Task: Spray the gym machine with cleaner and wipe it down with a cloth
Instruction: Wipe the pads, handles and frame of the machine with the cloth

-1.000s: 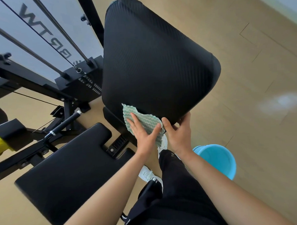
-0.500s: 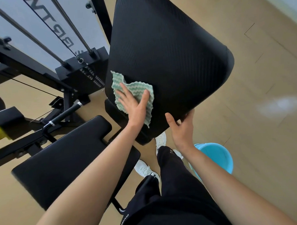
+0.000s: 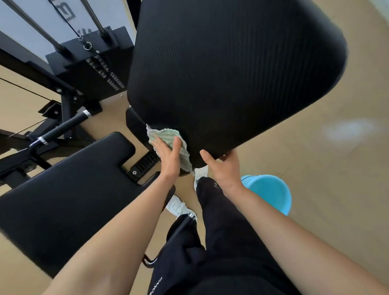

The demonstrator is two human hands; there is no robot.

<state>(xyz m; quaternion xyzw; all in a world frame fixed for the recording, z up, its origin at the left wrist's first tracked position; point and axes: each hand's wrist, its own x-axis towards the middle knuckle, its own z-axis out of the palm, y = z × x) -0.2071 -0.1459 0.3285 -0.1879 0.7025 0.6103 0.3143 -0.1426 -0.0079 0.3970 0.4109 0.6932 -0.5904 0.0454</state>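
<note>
At far left the weight stack (image 3: 91,69) stands behind two slanted guide rods. Below it a black handle (image 3: 62,127) angles down toward the left. The flat seat pad (image 3: 65,189) stretches from the lower left edge up toward the centre, with a notch cut in its right end.

Just right of that notch, the left hand (image 3: 169,157) lies flat with straight fingers, pressing the green-and-white cloth (image 3: 166,137) against the lower left corner of the back pad (image 3: 230,75). The cloth drapes down along that corner. The back pad's long axis runs from this narrow lower end up toward the top, and its ribbed face is turned toward the camera.

The right hand (image 3: 225,170) grips the pad's bottom edge, thumb on the face and fingers curled behind. A blue bucket (image 3: 270,193) stands on the floor (image 3: 334,186) just right of that wrist. Bare floor lies open beyond the pad's right edge.
</note>
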